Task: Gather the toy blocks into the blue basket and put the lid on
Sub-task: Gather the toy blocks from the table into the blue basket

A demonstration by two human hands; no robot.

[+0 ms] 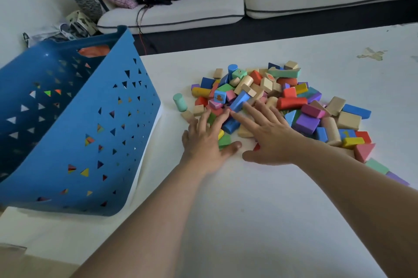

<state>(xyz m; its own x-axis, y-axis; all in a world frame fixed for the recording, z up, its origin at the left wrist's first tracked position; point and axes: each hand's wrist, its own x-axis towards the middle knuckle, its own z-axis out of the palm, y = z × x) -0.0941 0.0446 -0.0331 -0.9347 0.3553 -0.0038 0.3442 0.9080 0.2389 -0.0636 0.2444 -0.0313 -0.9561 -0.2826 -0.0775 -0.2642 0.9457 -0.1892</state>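
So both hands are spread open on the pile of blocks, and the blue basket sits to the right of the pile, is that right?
Not quite. The head view shows the blue basket to the left of the pile of blocks, not to the right. The rest holds: the left hand and the right hand are both spread open on the near edge of the pile.

blue basket (74, 142) cropped at left edge, contents (85, 172) mostly hidden
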